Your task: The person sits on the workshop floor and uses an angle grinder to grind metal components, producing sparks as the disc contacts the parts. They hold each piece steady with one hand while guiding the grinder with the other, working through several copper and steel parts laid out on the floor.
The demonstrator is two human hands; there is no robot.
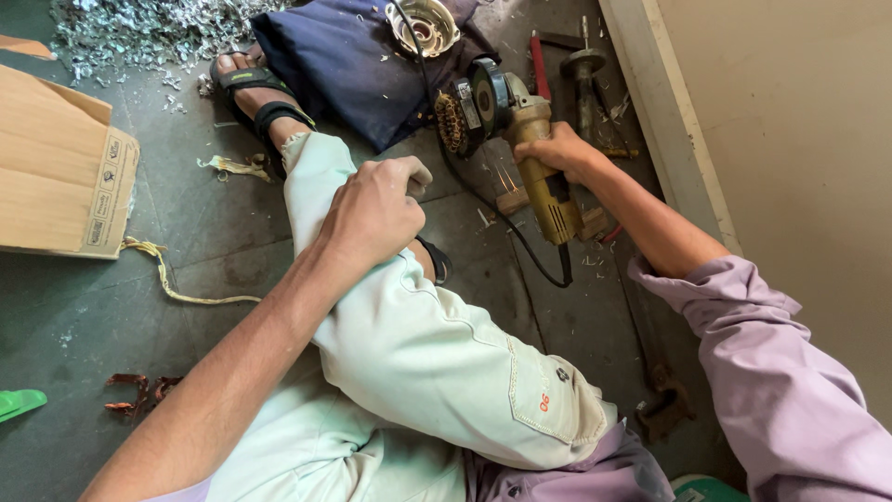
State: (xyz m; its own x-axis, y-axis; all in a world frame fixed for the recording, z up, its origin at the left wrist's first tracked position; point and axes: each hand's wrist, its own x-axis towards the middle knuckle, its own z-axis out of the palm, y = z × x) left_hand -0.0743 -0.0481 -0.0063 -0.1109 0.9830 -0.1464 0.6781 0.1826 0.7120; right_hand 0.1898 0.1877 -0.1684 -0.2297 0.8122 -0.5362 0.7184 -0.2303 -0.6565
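Observation:
My right hand (557, 149) grips the yellow body of an angle grinder (520, 139), whose wire-brush head (452, 121) points left, just over the edge of a dark blue cloth (344, 65). A black cable (520, 251) trails from the grinder across the floor. My left hand (376, 209) is closed and pressed down over my bent knee in pale green trousers (418, 353); something small may be pinned under the fingers, but it is hidden. A round metal part (423, 23) lies on the blue cloth.
A cardboard box (60, 172) stands at the left. Metal shavings (139, 33) cover the floor at top left. My sandalled foot (251, 93) rests by the cloth. Hand tools (581, 70) lie near the wall (771, 139) at right. A rusty tool (664, 404) lies lower right.

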